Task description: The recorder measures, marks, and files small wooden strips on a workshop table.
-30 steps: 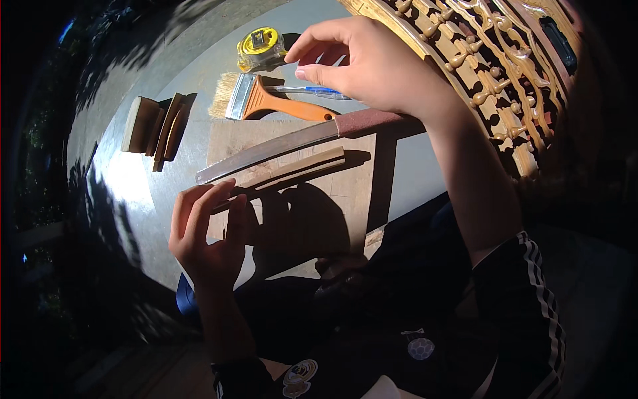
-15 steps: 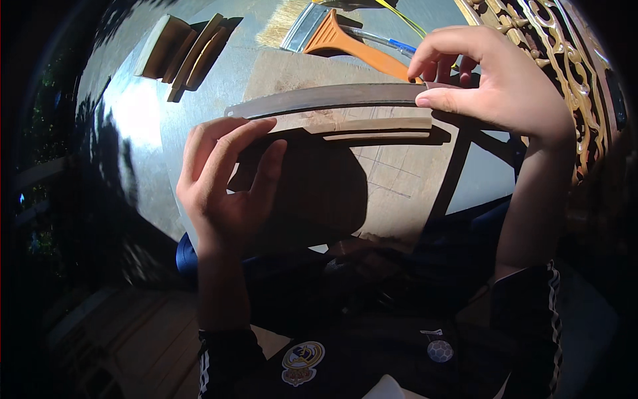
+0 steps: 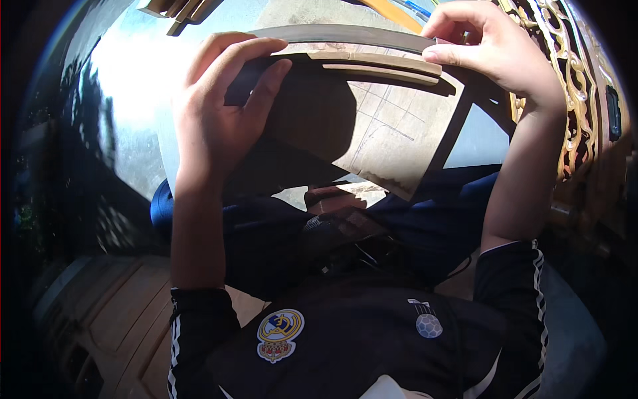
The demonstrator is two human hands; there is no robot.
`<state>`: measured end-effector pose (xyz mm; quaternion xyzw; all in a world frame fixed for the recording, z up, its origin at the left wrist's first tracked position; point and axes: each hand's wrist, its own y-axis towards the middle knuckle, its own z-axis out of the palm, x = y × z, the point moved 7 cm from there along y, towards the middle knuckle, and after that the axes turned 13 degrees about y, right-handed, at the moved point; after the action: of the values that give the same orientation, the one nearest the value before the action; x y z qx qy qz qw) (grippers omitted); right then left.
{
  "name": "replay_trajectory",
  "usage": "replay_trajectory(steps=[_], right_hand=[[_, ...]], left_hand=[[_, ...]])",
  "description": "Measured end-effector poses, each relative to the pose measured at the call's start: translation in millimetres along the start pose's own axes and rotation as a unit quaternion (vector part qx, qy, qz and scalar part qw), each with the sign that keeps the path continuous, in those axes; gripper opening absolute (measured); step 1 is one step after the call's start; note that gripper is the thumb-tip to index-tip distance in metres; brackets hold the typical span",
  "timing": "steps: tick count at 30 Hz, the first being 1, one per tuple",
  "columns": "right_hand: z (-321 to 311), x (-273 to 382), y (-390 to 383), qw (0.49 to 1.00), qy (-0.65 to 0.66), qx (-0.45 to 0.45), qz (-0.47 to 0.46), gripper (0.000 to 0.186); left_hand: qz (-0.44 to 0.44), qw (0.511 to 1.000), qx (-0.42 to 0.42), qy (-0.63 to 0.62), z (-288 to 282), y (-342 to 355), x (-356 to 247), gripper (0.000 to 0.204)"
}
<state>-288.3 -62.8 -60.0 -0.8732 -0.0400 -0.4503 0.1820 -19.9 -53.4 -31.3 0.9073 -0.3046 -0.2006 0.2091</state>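
Note:
A long, flat grey metal strip (image 3: 339, 34), like a saw blade, spans between my hands. My right hand (image 3: 495, 50) is closed at its right end, with thumb and fingertips pinching it. At the other end is my left hand (image 3: 229, 83), its fingers stretched over the strip and the thumb held apart below. The strip's left tip is partly hidden by those fingers. Just below, slim curved wooden pieces (image 3: 382, 62) lie on a light board (image 3: 392, 153) marked with a pencilled grid. My left hand casts a dark shadow across the board.
Small wooden pieces (image 3: 189, 10) lie at the far left of the grey table (image 3: 143, 86). The orange handle (image 3: 395, 13) of a brush and a blue pen (image 3: 417, 8) are beyond my right hand. Openwork carved wood (image 3: 573, 126) stands along the right side.
The whole view has tilted down, so hands, strip and board sit higher in it. The brush's bristles have left the picture. Both hands keep their places along the strip.

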Motion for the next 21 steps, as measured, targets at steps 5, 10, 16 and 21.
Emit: replay_trajectory(steps=[5,10,16,21], right_hand=[[15.9,-28.0,-48.0,0.999,0.018,-0.029,0.040,0.024],[30.9,-47.5,-54.2,0.997,0.024,-0.041,0.058,0.027],[51.1,-32.1,-18.8,1.000,-0.001,-0.008,0.020,0.031],[64.8,2.6,19.5,0.998,-0.044,0.034,-0.038,0.034]], left_hand=[[0.002,1.000,-0.009,-0.011,2.1,10.9,-10.7,0.011],[-0.010,0.998,0.000,0.056,2.6,14.3,-5.5,0.010],[-0.017,0.998,0.004,0.055,6.2,12.8,-2.6,0.012],[-0.013,0.997,0.006,0.075,1.1,8.7,1.9,0.014]])
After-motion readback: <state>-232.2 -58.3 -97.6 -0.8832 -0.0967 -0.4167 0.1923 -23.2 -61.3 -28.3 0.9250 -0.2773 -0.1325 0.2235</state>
